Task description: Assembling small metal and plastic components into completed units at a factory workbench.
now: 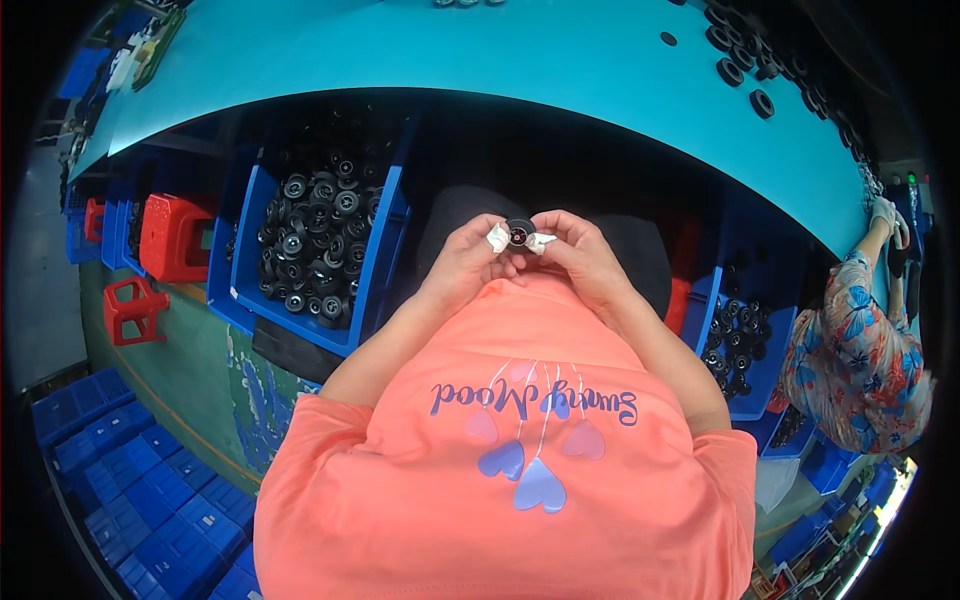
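- A wide turquoise table top (pixel 520 50) curves across the upper part of the view; loose black wheels (pixel 745 60) lie scattered along its right end.
- Below its edge on the left sits a large blue bin (pixel 385 250), heaped with black wheel parts (pixel 315 235) of the same round kind.
- A smaller blue bin (pixel 750 390) on the right holds a thinner layer of black wheels (pixel 732 340).
- A red plastic stool (pixel 175 235) stands left of the big bin, with a second red stool (pixel 128 310) lower on the green floor (pixel 180 390).
- Stacked blue crates (pixel 140 480) fill the lower left corner.
- At the right edge a co-worker's gloved hand (pixel 884 215) reaches toward the table.
- The left hand (pixel 462 262) and right hand (pixel 580 255) meet over the lap, fingertips wrapped in white tape.
- Between them sits one small black wheel (pixel 519 233), pinched from both sides by thumbs and forefingers, face toward the camera.
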{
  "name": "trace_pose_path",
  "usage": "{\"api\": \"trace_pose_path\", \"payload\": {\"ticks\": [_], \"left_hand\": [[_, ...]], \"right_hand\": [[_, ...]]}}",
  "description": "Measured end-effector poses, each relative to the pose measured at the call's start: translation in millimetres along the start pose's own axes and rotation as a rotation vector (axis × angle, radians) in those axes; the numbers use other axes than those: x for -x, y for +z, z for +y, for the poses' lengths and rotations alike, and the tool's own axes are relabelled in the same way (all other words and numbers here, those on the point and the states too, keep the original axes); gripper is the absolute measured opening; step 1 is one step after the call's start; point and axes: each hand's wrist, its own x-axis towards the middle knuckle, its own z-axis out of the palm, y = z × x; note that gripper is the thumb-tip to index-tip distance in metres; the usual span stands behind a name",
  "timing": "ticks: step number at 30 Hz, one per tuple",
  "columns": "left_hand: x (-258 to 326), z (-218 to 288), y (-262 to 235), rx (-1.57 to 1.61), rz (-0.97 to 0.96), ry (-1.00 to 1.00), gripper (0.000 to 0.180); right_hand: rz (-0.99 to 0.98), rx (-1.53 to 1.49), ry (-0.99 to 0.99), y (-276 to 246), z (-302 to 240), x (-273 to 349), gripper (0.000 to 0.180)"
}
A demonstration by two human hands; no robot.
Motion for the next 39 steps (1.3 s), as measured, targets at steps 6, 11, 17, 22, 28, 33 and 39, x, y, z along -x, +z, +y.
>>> {"api": "trace_pose_path", "payload": {"ticks": [6,11,17,22,28,33,39], "left_hand": [[-3.9,-2.3,-3.1,-0.126,0.041,0.029,0.018],[-4.7,-0.7,-4.7,-0.069,-0.010,0.017,0.021],[-4.0,0.6,-4.9,-0.018,-0.019,-0.023,0.026],[-5.3,1.5,1.4,-0.100,0.095,-0.008,0.033],[-5.6,2.1,1.9,-0.147,0.085,-0.001,0.037],[-7.3,3.5,0.3,-0.134,0.087,0.010,0.037],[-12.0,2.3,-2.5,-0.154,0.085,0.006,0.034]], "right_hand": [[-0.032,0.120,0.042,-6.6,6.8,-5.1,0.028],[-0.047,0.141,0.070,-6.0,1.6,-3.6,0.028],[-0.055,0.078,0.100,-8.9,5.0,-5.5,0.028],[-0.062,0.020,0.134,-10.9,6.5,-7.3,0.026],[-0.075,-0.029,0.140,-10.5,7.5,-8.1,0.030],[-0.091,-0.091,0.157,-13.2,8.8,-15.8,0.029],[-0.098,-0.081,0.149,-14.1,9.3,-16.7,0.028]]}}
